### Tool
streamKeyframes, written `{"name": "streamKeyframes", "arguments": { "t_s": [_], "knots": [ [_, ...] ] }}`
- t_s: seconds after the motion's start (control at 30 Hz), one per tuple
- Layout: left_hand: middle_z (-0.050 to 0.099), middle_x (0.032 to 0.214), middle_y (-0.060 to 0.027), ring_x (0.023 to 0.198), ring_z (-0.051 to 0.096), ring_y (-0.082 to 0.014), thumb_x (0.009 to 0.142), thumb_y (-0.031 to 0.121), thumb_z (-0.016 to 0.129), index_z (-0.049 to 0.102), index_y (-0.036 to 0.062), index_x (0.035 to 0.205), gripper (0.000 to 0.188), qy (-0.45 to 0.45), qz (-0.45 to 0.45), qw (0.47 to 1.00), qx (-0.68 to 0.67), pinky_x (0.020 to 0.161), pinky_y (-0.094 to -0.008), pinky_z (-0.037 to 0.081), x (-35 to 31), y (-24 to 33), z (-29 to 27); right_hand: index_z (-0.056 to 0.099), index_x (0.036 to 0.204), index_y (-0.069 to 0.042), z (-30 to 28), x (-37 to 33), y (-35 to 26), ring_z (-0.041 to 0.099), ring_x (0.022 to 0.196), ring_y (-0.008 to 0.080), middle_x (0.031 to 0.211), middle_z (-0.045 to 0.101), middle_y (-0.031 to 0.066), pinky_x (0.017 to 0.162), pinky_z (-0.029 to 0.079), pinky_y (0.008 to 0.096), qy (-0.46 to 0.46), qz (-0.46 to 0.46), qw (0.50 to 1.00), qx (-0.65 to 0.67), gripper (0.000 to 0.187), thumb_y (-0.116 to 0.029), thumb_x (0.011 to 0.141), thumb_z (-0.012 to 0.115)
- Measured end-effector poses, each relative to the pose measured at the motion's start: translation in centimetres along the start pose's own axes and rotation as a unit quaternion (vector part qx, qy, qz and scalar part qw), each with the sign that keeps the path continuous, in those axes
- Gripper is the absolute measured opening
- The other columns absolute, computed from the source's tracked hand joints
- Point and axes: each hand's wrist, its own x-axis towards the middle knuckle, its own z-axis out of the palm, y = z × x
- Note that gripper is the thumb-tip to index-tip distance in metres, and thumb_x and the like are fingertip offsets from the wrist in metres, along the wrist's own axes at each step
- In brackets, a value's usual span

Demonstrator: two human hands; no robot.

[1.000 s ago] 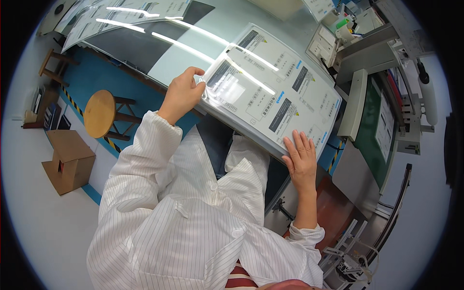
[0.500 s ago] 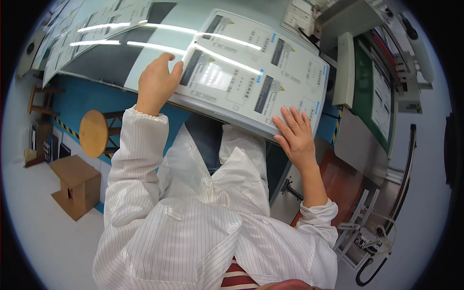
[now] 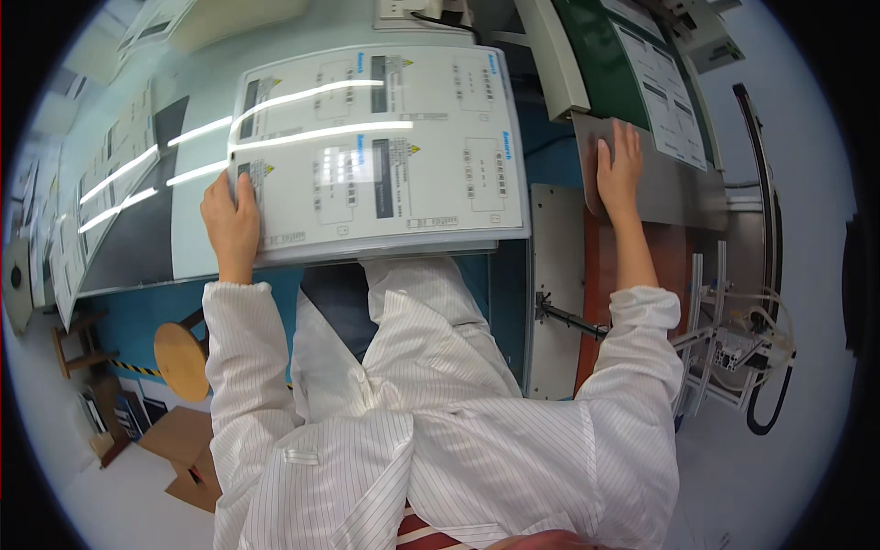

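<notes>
A stack of white printed sheets, clear and glossy on top, lies on the glass-topped table. My left hand rests against the stack's left edge near its front corner, thumb up and apart from the fingers. On the right, my right hand lies on the edge of a grey metal plate in front of a machine's green bed. Its fingers stretch forward with the thumb apart, and nothing shows in it. A printed sheet lies on the green bed.
More printed sheets lie at the table's left beside a dark grey panel. A white power strip sits behind the stack. Below left are a round wooden stool and a cardboard box. An aluminium frame stands at right.
My right hand has left the stack's front right corner and moved right onto the metal plate. My left hand has come down to the stack's left edge. The view has turned.
</notes>
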Motion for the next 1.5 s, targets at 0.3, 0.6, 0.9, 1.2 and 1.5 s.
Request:
{"name": "streamKeyframes", "arguments": {
  "t_s": [0.3, 0.6, 0.9, 1.2, 1.5],
  "knots": [
    [0.059, 0.117, -0.0245, 0.107, 0.057, -0.0364, 0.097, 0.026, 0.052, 0.055, -0.0074, 0.122, 0.042, 0.006, 0.004, 1.000, 0.004, 0.094, -0.0391, 0.042, -0.3, -1.9, 0.2, 0.039, 0.142, -0.004, 2.8, 1.6, 9.8, 0.024, 0.141, 0.0380, 0.148, 0.033, 0.0224, 0.112, 0.017, 0.0576, -0.006, 0.237, 0.968, -0.086, 0.060, -0.042, 0.095, 0.046],
    [0.055, 0.121, -0.0223, 0.113, 0.052, -0.0342, 0.099, 0.028, 0.047, 0.051, -0.0074, 0.127, 0.045, -0.031, -0.035, 0.999, 0.015, 0.098, -0.0396, 0.039, -0.1, -0.2, 0.2, 0.044, 0.138, -0.003, 3.1, 3.9, 12.7, 0.029, 0.139, 0.0347, 0.145, 0.040, 0.0189, 0.112, 0.019, 0.0548, 0.014, 0.280, 0.950, -0.135, 0.056, -0.039, 0.095, 0.046],
    [0.054, 0.125, -0.0230, 0.116, 0.050, -0.0352, 0.099, 0.028, 0.046, 0.051, -0.0075, 0.127, 0.045, -0.027, -0.044, 0.998, 0.019, 0.101, -0.0404, 0.038, -0.1, 0.3, 0.2, 0.041, 0.141, -0.004, 2.6, 4.1, 12.5, 0.027, 0.140, 0.0332, 0.149, 0.037, 0.0151, 0.114, 0.017, 0.0529, -0.030, 0.316, 0.940, -0.122, 0.062, -0.046, 0.094, 0.041],
    [0.054, 0.125, -0.0230, 0.116, 0.050, -0.0357, 0.099, 0.027, 0.047, 0.052, -0.0081, 0.125, 0.044, -0.015, -0.037, 0.999, 0.018, 0.101, -0.0401, 0.038, -0.3, 0.9, -0.1, 0.041, 0.139, 0.001, -1.5, -3.4, 5.5, 0.030, 0.137, 0.0397, 0.145, 0.039, 0.0223, 0.111, 0.022, 0.0530, -0.066, 0.211, 0.974, -0.049, 0.066, -0.046, 0.092, 0.049],
    [0.058, 0.116, -0.0225, 0.107, 0.053, -0.0375, 0.096, 0.026, 0.051, 0.054, -0.0064, 0.123, 0.042, 0.012, -0.013, 1.000, 0.009, 0.094, -0.0423, 0.041, -0.6, 0.6, 0.1, 0.030, 0.142, 0.006, -8.2, -8.7, -3.8, 0.022, 0.140, 0.0433, 0.148, 0.026, 0.0299, 0.114, 0.019, 0.0475, -0.209, 0.117, 0.971, -0.012, 0.072, -0.033, 0.089, 0.059]
  ]
}}
